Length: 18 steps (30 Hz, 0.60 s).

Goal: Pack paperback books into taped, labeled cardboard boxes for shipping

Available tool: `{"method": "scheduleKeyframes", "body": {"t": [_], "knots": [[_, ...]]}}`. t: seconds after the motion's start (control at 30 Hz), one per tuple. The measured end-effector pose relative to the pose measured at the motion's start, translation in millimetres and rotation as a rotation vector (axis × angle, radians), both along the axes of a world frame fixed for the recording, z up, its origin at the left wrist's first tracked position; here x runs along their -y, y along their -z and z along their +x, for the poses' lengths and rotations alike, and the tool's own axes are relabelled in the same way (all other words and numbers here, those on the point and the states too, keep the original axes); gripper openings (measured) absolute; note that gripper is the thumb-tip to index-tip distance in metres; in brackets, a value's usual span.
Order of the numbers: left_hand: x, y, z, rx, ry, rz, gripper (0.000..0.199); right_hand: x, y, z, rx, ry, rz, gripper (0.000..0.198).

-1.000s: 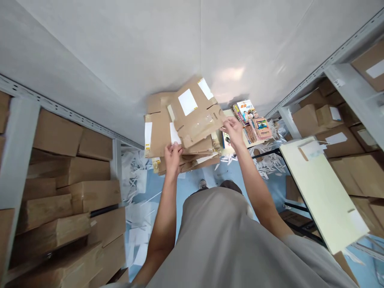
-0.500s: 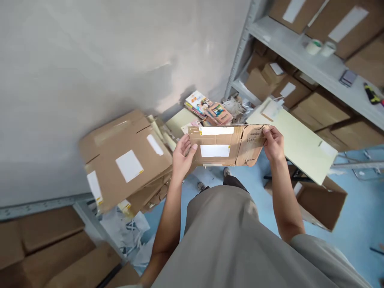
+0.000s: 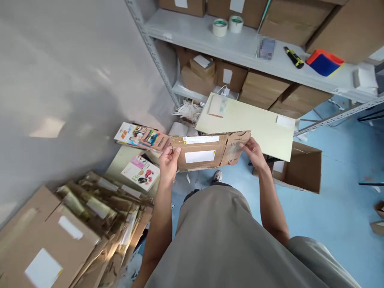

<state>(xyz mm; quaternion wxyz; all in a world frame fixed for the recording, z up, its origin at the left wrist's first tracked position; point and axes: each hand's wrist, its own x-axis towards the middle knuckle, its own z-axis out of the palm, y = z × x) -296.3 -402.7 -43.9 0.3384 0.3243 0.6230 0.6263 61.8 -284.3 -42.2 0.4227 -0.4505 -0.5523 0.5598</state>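
A flattened piece of cardboard (image 3: 198,164) with white labels is held up in front of my body, between both hands. My left hand (image 3: 168,162) grips its left end, thumb on the near face. At the other end my right hand (image 3: 253,151) pinches the cardboard's edge between thumb and fingers. Beyond the left hand lie several booklets (image 3: 132,134) with colourful covers. Past the cardboard is a pale green table (image 3: 255,124) with a small flat light-brown item (image 3: 216,105) on it.
Stacked flattened boxes (image 3: 45,236) rise at the lower left beside the wall. A grey metal shelf (image 3: 192,30) carries boxes, tape rolls (image 3: 220,27) and a yellow-black cutter (image 3: 294,57). An open carton (image 3: 303,168) stands on the blue floor to the right.
My view and body have turned to the right, bringing more of the shelf and table into sight. The cardboard stays in both hands, its right end now slightly tilted up.
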Motion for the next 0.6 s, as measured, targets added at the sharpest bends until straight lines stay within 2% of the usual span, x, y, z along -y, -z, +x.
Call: {"method": "scheduleKeyframes", "body": {"t": [0.13,0.23,0.3,0.6], "knots": [[-63,11.1,47,0.010,0.055,-0.047,0.061,-36,21,54,0.166,0.071,0.029,0.062],[-104,18.7,76,-0.019,0.105,-0.085,0.060,-54,30,90,0.293,0.124,0.062,0.057],[-128,23.4,91,-0.040,0.151,-0.118,0.061,-63,32,108,0.298,0.167,0.053,0.058],[-221,28.9,136,-0.040,0.371,-0.150,0.056,-101,38,143,0.227,0.296,-0.024,0.067]]}}
